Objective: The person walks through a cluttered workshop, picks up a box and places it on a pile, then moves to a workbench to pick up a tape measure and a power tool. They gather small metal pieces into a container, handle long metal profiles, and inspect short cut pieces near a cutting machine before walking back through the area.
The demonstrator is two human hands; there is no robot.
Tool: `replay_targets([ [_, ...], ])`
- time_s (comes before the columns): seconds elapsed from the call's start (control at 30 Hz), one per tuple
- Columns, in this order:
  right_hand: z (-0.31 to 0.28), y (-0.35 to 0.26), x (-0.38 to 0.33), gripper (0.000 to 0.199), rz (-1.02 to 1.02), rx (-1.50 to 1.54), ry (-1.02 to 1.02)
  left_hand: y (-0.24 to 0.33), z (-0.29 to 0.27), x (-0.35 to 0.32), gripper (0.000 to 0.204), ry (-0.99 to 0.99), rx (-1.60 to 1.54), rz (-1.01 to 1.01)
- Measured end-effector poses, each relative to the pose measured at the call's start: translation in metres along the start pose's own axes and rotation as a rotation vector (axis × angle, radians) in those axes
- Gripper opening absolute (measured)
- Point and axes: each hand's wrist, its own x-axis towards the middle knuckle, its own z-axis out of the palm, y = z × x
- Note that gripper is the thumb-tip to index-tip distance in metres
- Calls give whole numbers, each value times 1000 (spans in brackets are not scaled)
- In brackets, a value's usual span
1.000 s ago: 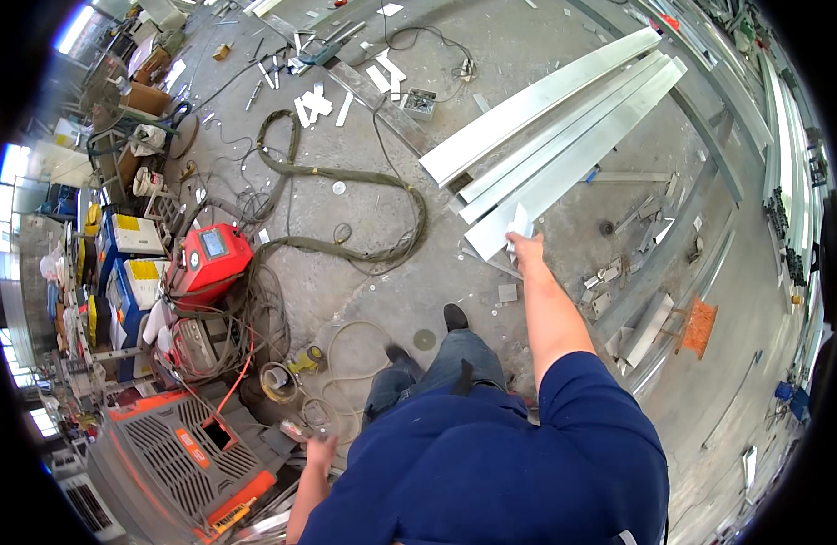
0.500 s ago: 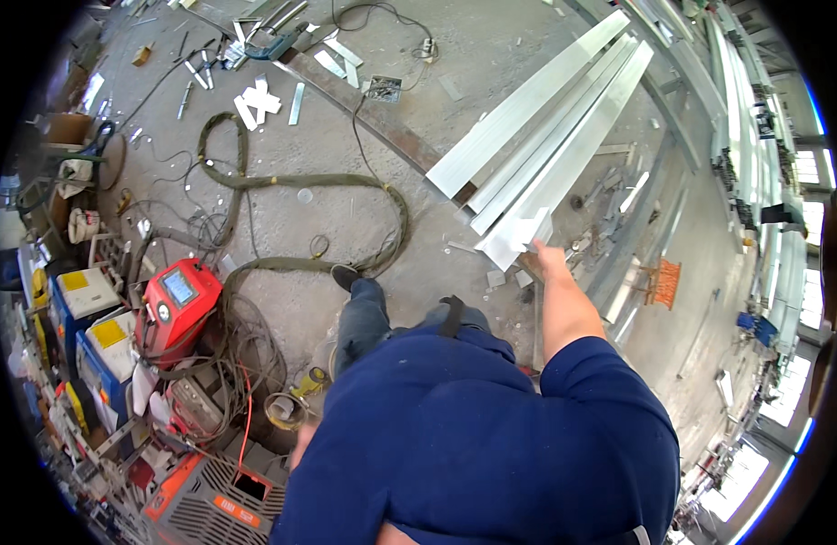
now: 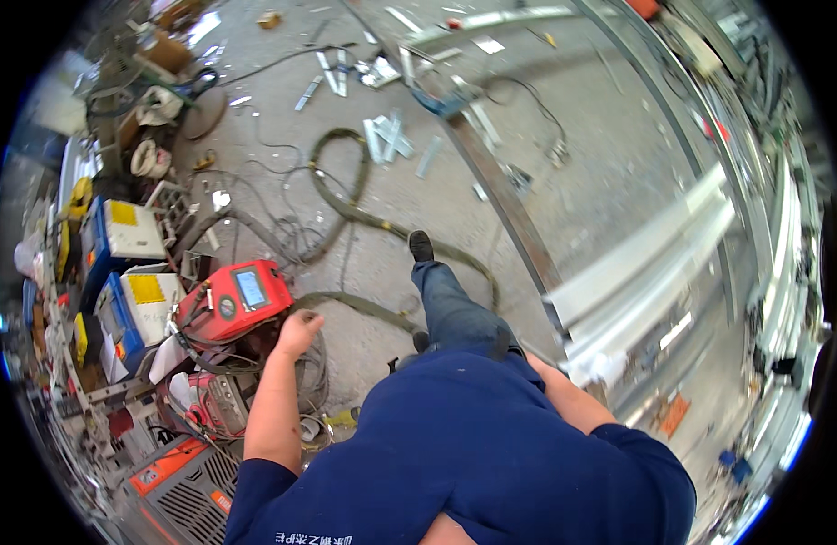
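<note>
Left hand (image 3: 298,331) hangs at the end of a bare forearm, fingers curled loosely inward, not gripping anything; it sits just beside the lower right corner of a red welding machine (image 3: 232,304) with a small screen on top, apart from it or barely touching, cannot tell which. Coiled thin cables (image 3: 314,381) lie on the concrete floor (image 3: 582,191) directly beneath that hand. Right hand (image 3: 607,368) reaches out to the person's right, at the near end of a bundle of long white metal profiles (image 3: 654,263); the hand is blurred and washed out against the pale metal, so whether it clasps the end or only rests on it cannot be told. The profiles run away from the right hand toward the upper right. Between the two hands: the person's blue-sleeved torso, a jeans leg and a black shoe (image 3: 421,245) stepping forward. A thick dark hose (image 3: 355,209) loops across the floor ahead of the left hand and passes close by the shoe. Further left of the left hand, blue and white boxes with yellow labels (image 3: 132,300); below it, a grey and orange machine housing with a vent grille (image 3: 187,481). Short white offcuts (image 3: 386,141) lie scattered far ahead of both hands.
</note>
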Motion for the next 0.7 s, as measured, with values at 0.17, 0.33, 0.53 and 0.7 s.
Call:
replay_targets([
  [0.17,-6,-156,50,77,-229,372,-100,-25,-50,26,40,236,138,-51],
  [0.33,29,-383,118,39,-550,164,294,-145,-53,-25,42,326,-139,-713],
  [0.53,243,-625,66,28,-896,-638,394,-138,-40,-57,31,367,-770,-912],
  [0.7,443,-710,90,55,-1242,-1098,154,-94,-46,27,37,90,-614,-992],
])
